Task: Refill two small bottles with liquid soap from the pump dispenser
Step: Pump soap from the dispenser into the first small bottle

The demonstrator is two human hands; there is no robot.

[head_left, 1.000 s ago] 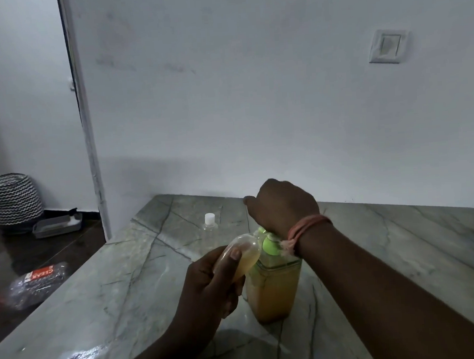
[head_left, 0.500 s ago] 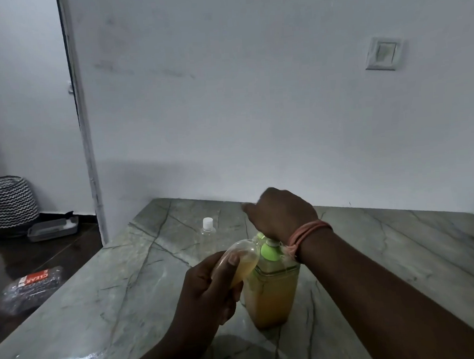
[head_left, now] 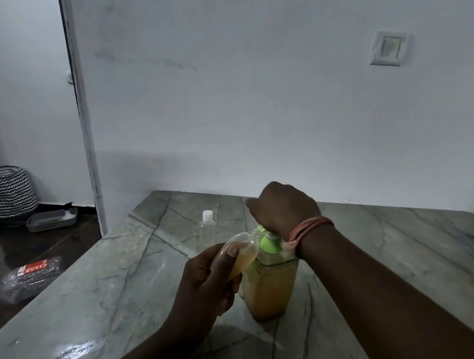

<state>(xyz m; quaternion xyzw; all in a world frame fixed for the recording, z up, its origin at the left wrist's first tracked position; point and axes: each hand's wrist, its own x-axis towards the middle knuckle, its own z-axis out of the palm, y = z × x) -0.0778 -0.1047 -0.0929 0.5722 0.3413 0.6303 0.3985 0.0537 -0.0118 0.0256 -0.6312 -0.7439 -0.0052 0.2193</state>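
Two hands work over the marble table [head_left: 103, 295]. On it stands the pump dispenser [head_left: 268, 289], right hand [head_left: 283, 209] clenched down on its green head. Left hand [head_left: 206, 282] grips a small bottle [head_left: 242, 253], tilted to the spout, partly filled. If the mouth slips off, soap would spill. A capped second bottle [head_left: 207, 222] waits just behind.
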